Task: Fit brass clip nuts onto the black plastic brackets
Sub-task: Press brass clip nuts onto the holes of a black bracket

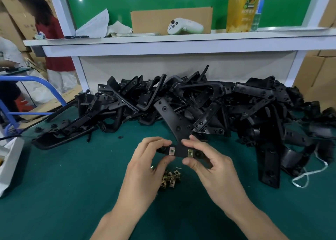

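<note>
Head view: we held one black bracket (181, 148) over the green mat (72, 185). The left hand (145, 159) pinched its left end and the right hand (209, 159) its right, fingers curled round it. Two fitted clip nuts (171, 151) sat on its near bar. Loose clip nuts (170, 179) lay beneath our hands, and the bracket heap (200, 101) lay behind.

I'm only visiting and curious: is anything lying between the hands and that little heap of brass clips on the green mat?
Nothing visible lies between. The loose brass clip nuts sit on the mat close beneath the left hand and right hand, which both hold the black bracket.
</note>
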`<state>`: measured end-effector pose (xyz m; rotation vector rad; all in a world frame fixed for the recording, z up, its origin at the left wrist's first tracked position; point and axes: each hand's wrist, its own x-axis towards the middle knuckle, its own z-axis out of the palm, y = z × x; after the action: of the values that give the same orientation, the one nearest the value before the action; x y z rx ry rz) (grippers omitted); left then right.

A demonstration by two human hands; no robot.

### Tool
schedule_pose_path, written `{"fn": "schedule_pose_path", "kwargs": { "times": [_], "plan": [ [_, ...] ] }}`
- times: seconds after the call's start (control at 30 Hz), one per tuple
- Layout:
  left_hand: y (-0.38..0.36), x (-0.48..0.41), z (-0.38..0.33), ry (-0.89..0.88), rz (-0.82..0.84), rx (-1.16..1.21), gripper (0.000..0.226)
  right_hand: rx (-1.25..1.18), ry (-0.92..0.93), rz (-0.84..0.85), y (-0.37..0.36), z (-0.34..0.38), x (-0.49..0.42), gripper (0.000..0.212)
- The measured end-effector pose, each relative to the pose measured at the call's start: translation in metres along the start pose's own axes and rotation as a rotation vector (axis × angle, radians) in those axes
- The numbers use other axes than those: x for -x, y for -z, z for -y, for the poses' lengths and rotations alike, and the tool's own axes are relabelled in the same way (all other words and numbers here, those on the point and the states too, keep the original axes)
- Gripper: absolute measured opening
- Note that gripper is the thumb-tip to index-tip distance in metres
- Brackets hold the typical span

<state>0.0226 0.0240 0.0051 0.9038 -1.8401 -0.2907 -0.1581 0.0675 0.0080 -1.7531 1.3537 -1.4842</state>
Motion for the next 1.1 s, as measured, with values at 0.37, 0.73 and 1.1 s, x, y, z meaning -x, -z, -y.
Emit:
{"fn": "schedule_pose_path", "kwargs": {
  "times": [0.37,0.73,1.1],
  "plan": [
    [0.0,0.002,0.003,-0.047,0.005,-0.033,0.031,0.1,0.071,0.027,0.0,-0.005,0.001,0.032],
    [-0.002,0.016,-0.023,0.033,0.072,0.009,0.023,0.197,0.134,-0.05,0.001,0.003,0.017,0.023],
    [-0.025,0.049,-0.109,0.19,0.235,0.269,0.029,0.328,0.11,-0.552,0.048,0.043,0.059,0.047]
  ]
}}
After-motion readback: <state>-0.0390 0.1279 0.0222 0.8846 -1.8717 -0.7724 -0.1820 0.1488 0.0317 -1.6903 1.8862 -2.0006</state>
